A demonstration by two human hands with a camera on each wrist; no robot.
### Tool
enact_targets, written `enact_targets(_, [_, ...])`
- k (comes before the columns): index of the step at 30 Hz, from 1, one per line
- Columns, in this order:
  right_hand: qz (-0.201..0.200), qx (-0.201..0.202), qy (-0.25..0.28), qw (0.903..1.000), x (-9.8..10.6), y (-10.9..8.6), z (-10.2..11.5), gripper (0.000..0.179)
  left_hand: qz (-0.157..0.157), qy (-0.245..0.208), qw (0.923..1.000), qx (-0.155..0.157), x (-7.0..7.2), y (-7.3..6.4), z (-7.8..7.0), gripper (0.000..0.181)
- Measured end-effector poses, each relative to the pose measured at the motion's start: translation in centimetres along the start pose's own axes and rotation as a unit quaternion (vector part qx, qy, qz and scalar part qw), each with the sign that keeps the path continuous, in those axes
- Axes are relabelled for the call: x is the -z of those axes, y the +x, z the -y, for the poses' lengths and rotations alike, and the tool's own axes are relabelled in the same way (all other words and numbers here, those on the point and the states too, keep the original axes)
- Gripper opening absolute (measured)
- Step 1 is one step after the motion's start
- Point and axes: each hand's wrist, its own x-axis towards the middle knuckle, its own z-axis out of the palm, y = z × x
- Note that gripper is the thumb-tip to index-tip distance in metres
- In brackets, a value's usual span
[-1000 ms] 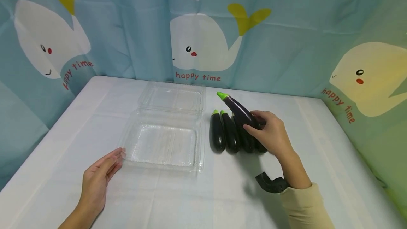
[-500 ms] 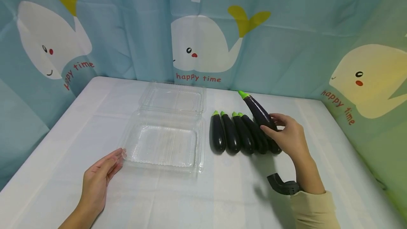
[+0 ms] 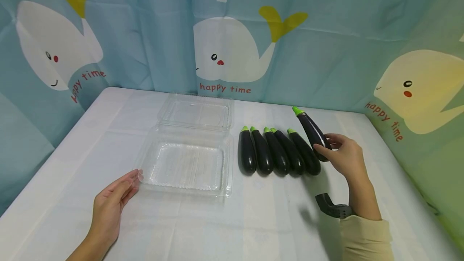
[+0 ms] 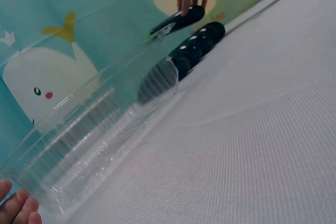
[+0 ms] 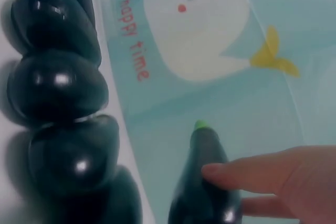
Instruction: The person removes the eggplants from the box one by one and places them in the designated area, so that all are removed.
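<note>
My right hand [image 3: 346, 156] holds a dark purple eggplant [image 3: 313, 132] by its thick end, raised above the table with its green stem pointing back and left. In the right wrist view the thumb lies along this eggplant [image 5: 205, 182]. Left of it, several more eggplants [image 3: 279, 154] lie side by side in a slanting row. A clear plastic clamshell container [image 3: 226, 160] stands left of the row, its lid [image 3: 195, 112] folded back flat. My left hand [image 3: 112, 202] pinches the container's front left corner. The left wrist view shows fingertips [image 4: 21, 205] at that corner.
A white cloth covers the table [image 3: 203, 233]. Behind it hangs a blue curtain [image 3: 159, 31] printed with whales, and a greenish stretch runs down the right side. A dark device [image 3: 333, 208] sits on the right wrist.
My right hand has carried its eggplant to the right, from above the row to just beyond the row's right end. The left hand and the container have stayed in place.
</note>
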Motion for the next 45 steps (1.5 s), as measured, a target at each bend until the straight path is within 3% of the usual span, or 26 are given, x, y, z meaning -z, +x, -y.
enact_targets(21, [0.089, -0.056, -0.020, 0.9942, -0.2, 0.9, -3.4, 0.063, 0.004, -0.020, 0.9998, 0.003, -0.1, 0.1, -0.2, 0.023])
enact_targets(45, [0.136, -0.086, -0.024, 0.9867, -1.0, 1.1, -4.6, 0.063, -0.001, -0.020, 0.9998, 0.001, -0.1, 0.1, -0.1, 0.022])
